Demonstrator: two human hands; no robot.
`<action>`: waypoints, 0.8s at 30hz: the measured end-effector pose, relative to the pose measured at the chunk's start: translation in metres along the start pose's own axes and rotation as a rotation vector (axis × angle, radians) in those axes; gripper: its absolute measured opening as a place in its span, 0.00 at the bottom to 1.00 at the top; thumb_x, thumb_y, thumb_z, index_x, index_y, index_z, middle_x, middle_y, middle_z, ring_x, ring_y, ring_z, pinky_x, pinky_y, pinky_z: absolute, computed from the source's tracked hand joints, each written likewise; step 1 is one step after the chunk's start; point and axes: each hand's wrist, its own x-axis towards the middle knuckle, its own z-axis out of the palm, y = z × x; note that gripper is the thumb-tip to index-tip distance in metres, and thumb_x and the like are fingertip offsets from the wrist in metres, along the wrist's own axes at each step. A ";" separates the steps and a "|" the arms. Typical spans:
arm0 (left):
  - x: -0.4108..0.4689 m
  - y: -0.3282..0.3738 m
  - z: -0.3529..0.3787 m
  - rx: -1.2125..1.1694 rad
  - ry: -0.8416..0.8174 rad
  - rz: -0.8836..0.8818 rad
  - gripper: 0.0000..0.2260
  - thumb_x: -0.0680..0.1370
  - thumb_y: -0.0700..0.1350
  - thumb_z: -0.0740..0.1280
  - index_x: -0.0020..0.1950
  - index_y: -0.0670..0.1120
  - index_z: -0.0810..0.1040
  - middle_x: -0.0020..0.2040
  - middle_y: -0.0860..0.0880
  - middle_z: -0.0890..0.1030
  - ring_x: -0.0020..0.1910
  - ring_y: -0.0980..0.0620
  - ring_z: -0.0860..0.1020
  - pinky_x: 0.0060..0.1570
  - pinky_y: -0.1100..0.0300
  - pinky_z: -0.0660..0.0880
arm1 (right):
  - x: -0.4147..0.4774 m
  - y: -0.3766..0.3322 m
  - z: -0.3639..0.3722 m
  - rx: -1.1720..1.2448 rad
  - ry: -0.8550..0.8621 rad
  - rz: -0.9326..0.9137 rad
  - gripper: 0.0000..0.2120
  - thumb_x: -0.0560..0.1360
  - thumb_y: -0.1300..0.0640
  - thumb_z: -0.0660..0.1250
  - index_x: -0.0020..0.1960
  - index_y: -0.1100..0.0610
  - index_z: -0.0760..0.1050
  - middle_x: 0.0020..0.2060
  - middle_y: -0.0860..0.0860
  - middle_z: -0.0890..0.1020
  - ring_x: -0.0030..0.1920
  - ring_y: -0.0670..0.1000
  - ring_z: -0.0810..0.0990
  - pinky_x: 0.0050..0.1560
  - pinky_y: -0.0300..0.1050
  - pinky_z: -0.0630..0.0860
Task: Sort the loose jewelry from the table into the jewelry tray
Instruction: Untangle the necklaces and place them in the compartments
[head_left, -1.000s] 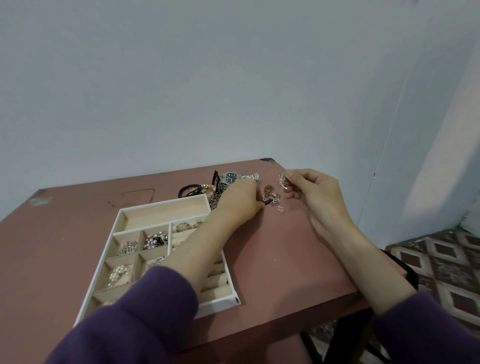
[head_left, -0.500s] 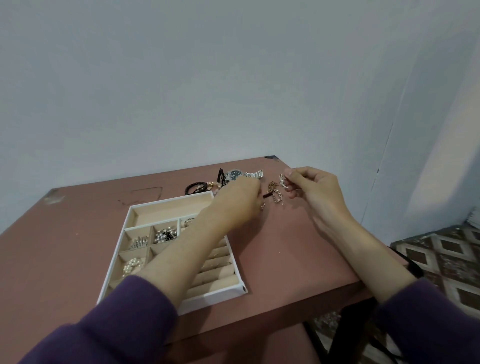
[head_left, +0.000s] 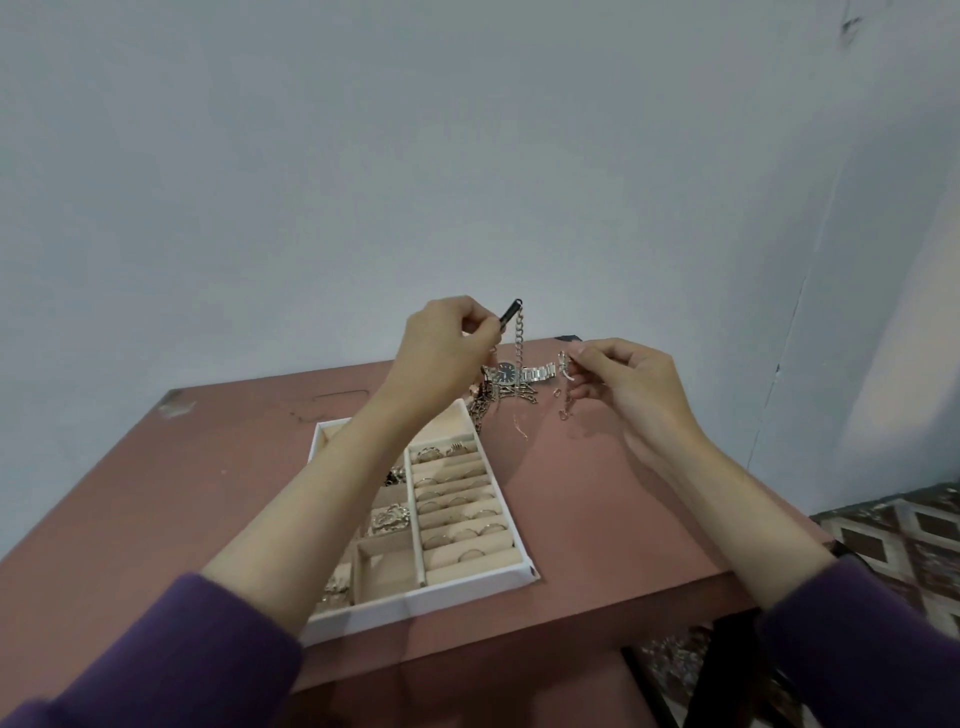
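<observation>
My left hand (head_left: 449, 343) is raised above the table and pinches a black cord end with a silver chain (head_left: 517, 338) dangling from it. My right hand (head_left: 621, 376) holds a small silver earring (head_left: 563, 364) between thumb and forefinger. Below them a silver watch (head_left: 511, 373) lies among tangled chains (head_left: 485, 408), and small loose pieces (head_left: 563, 410) lie nearby. The white jewelry tray (head_left: 467, 590) with beige compartments holds rings in its slotted rows and clusters of jewelry at the left; my left forearm hides part of it.
The reddish-brown table (head_left: 597, 519) ends at a front edge near me and a right edge beside a patterned tiled floor (head_left: 909, 525). A pale wall (head_left: 467, 156) stands right behind the table.
My left hand has lifted off the table, pulling the black cord and chain up with it. My right hand still holds the earring at about the same spot. The view has tilted upward.
</observation>
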 end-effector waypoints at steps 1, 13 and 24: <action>-0.002 0.002 -0.006 -0.010 0.009 -0.003 0.07 0.77 0.41 0.61 0.45 0.41 0.78 0.38 0.46 0.81 0.31 0.52 0.79 0.32 0.59 0.78 | -0.001 -0.002 0.005 0.007 -0.012 -0.001 0.06 0.73 0.64 0.67 0.38 0.62 0.78 0.31 0.54 0.78 0.28 0.47 0.76 0.33 0.36 0.76; -0.029 0.010 -0.079 -0.087 0.119 -0.013 0.08 0.76 0.42 0.61 0.39 0.47 0.77 0.43 0.50 0.81 0.32 0.57 0.77 0.32 0.60 0.73 | -0.024 -0.021 0.067 0.060 -0.181 -0.004 0.04 0.73 0.64 0.67 0.41 0.64 0.78 0.31 0.53 0.79 0.29 0.47 0.76 0.32 0.35 0.77; -0.075 -0.010 -0.107 -0.187 0.067 -0.136 0.07 0.73 0.44 0.64 0.36 0.45 0.79 0.45 0.40 0.82 0.32 0.52 0.74 0.32 0.60 0.71 | -0.044 -0.022 0.105 0.102 -0.236 0.036 0.03 0.73 0.65 0.67 0.42 0.64 0.77 0.32 0.55 0.78 0.29 0.48 0.76 0.30 0.34 0.76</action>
